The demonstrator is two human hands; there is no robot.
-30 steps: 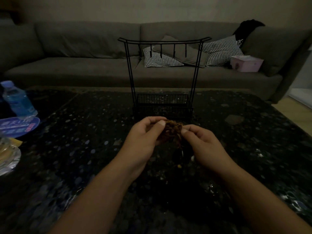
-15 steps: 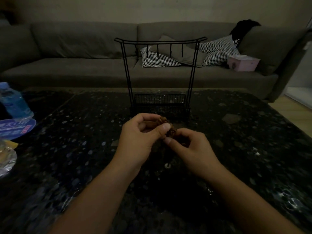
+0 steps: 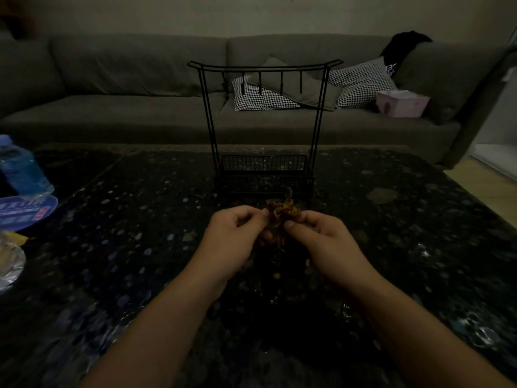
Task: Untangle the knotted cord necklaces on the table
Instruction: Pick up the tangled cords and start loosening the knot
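1. Just below the middle of the frame, a small tangled clump of brown and mustard cord necklaces (image 3: 281, 217) is held up between two hands, above a dark speckled desk (image 3: 126, 247).
2. The left hand (image 3: 235, 233) comes in from the lower left. Its fingers are curled and its fingertips pinch the left side of the clump.
3. The right hand (image 3: 321, 236) comes in from the lower right. Its thumb and forefinger pinch the right side of the clump, thumbnail facing the camera.
4. A few loops stick up out of the top of the clump, and darker strands trail down between the hands toward the desk. The light is too dim to follow any single strand.
5. Judging by how it bunches and droops, the cord looks light, soft and limp, not fragile. It would likely give under the fingers, yet tighten if pulled hard.
6. The best hold seems to be a loose outer loop, pinched close to the knot and eased outward, while the other hand steadies the main bundle.
7. Behind the hands, at the centre of the frame, stands a black wire hanging rack (image 3: 264, 121) with a mesh basket at its base.
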